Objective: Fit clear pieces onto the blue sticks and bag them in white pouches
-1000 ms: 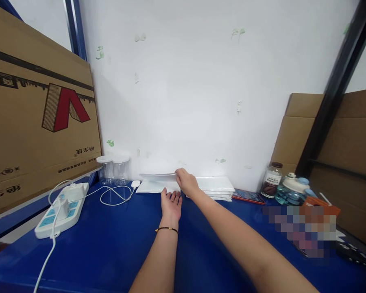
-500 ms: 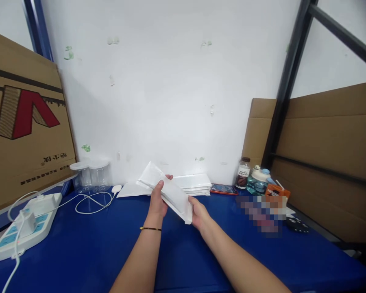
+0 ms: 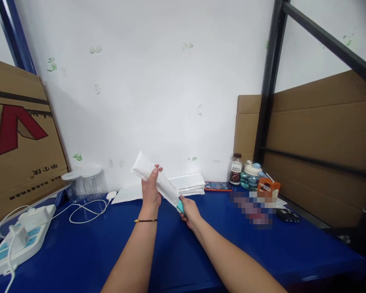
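Observation:
My left hand (image 3: 151, 189) is closed around the middle of a long white packet (image 3: 168, 188), thumb on top. The packet slants above the table, its far end raised to the left. At its near right end my right hand (image 3: 190, 212) pinches a small teal piece (image 3: 180, 206), which sticks out at the packet's end. Most of the teal piece is hidden by my fingers and the packet, so its kind cannot be told. Behind my hands, a stack of similar white packets (image 3: 190, 183) lies against the wall, with another flat white one (image 3: 126, 195) to its left.
A phone (image 3: 218, 186) lies right of the stack. Further right stand a brown-capped jar (image 3: 236, 169), a teal bottle (image 3: 250, 177) and an orange pack (image 3: 268, 189). Clear lidded containers (image 3: 91, 183), a white cable (image 3: 79, 207) and a power strip (image 3: 33, 242) are on the left.
My right hand has shifted from the packet's white end onto a teal piece that now shows there. The packet's far end is raised a little, and the view has turned slightly right.

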Action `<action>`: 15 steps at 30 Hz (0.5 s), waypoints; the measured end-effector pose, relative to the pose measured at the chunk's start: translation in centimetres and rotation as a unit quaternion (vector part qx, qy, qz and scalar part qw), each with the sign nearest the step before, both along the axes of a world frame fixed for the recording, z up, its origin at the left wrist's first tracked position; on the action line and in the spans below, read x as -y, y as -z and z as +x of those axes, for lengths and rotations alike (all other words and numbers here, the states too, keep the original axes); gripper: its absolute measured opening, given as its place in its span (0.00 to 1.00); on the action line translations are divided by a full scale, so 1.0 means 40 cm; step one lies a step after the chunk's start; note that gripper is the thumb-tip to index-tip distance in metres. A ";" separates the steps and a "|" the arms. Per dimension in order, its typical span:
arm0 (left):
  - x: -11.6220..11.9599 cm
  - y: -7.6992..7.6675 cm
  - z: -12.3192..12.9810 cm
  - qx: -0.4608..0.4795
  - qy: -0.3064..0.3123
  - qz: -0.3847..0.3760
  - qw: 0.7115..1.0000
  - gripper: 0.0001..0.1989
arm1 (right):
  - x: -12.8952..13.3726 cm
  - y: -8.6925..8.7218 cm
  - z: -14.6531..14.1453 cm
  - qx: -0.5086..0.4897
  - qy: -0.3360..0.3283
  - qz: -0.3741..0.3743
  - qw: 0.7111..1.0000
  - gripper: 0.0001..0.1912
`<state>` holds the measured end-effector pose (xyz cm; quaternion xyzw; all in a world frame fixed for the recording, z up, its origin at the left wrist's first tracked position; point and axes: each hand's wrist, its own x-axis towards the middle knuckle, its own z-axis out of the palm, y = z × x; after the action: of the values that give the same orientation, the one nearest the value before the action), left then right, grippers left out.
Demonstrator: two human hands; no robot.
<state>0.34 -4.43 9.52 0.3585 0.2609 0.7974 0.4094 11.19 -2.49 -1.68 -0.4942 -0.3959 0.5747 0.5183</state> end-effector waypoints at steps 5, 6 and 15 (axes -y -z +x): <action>-0.014 0.049 -0.075 0.080 -0.008 -0.027 0.996 0.20 | -0.047 0.003 0.092 0.402 0.103 0.124 0.901 0.24; -0.018 0.062 -0.097 0.095 -0.020 -0.033 0.995 0.20 | -0.057 0.002 0.117 0.443 0.117 0.132 0.879 0.24; -0.049 0.190 -0.295 0.096 -0.173 -0.227 0.953 0.17 | -0.075 0.012 0.195 0.552 0.112 0.093 0.821 0.22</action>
<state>-11.47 -2.48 1.93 0.1267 0.4527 0.8063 0.3590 18.97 0.52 -2.16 -0.7196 -0.6089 0.1041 0.3173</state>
